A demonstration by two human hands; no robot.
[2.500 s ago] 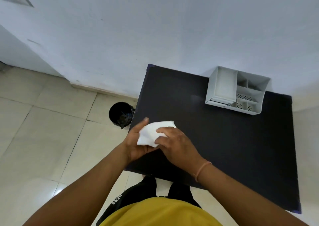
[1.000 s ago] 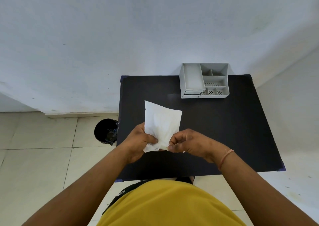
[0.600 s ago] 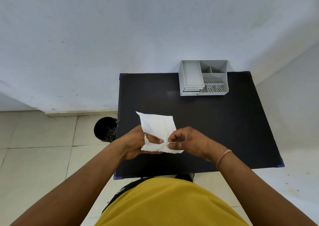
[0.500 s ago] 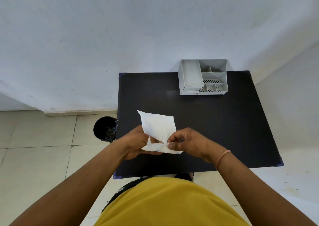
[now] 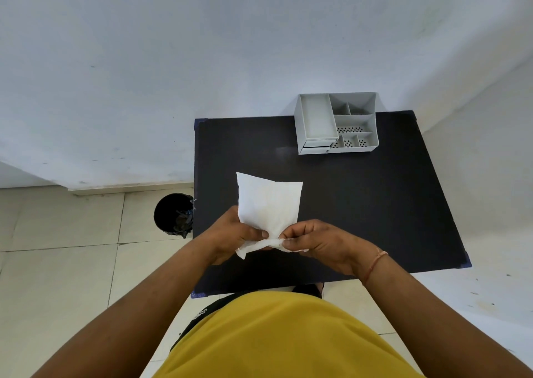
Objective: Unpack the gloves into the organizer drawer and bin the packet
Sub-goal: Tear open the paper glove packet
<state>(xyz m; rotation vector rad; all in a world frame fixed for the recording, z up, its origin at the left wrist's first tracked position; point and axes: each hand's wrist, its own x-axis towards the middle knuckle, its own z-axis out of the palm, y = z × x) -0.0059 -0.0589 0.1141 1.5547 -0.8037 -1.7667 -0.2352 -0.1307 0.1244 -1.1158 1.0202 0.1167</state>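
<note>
The fingers [image 5: 284,240] of the right hand [image 5: 320,245] are pinched tight on the near edge of the white packet [image 5: 269,204]. The fingers of the left hand [image 5: 230,233] are closed on the same edge, just beside them, at about 9 o'clock from the right thumb. Both hands grip the packet and nothing else. A thin strip of the packet hangs loose below the left hand, so the edge looks partly torn. The rest of the packet stands up from the fingers toward 12 o'clock, held above the black tabletop [image 5: 375,204].

The task looks like it is at its start. No gloves can be seen yet; they seem to be inside the packet. The grey organizer [image 5: 337,123] sits at the far side of the tabletop, at about 1 o'clock from the hands and well apart from them. Its little drawer [image 5: 315,148] at the front looks shut. The black bin [image 5: 173,213] stands on the floor at about 9 o'clock, near the tabletop edge.

What is left: open the packet, take out the gloves, put them in the drawer, and drop the packet in the bin.
</note>
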